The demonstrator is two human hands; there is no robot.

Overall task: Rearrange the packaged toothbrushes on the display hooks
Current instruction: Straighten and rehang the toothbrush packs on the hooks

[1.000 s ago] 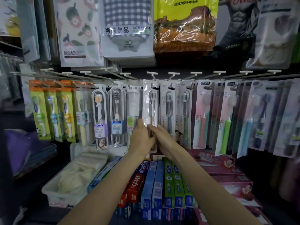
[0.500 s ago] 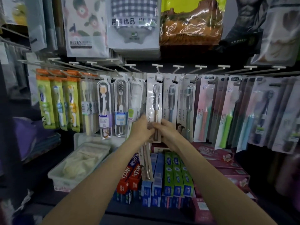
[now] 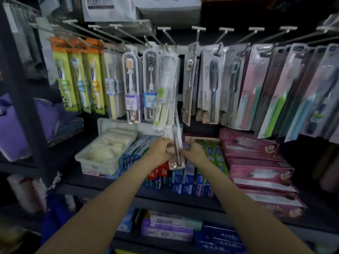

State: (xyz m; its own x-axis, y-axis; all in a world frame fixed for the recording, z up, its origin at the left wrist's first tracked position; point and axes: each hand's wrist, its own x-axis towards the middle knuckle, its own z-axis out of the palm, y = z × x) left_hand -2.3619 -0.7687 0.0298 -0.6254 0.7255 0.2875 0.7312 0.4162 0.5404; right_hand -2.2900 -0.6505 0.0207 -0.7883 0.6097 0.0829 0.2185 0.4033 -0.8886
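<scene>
Toothbrush packs (image 3: pixel 176 143) are off the hooks, a thin stack held edge-on above the toothpaste boxes (image 3: pixel 185 177) on the shelf, with the long axis running from 6 o'clock up to 12 o'clock. Left hand (image 3: pixel 161 150) has its grip clamped on the stack from 9 o'clock, and right hand (image 3: pixel 192 151) pinches it from 3 o'clock, both about equally near. The bare hook (image 3: pixel 166 46) lies at 12 o'clock, well above the grip, so the stack must probably travel up along its own length.
</scene>
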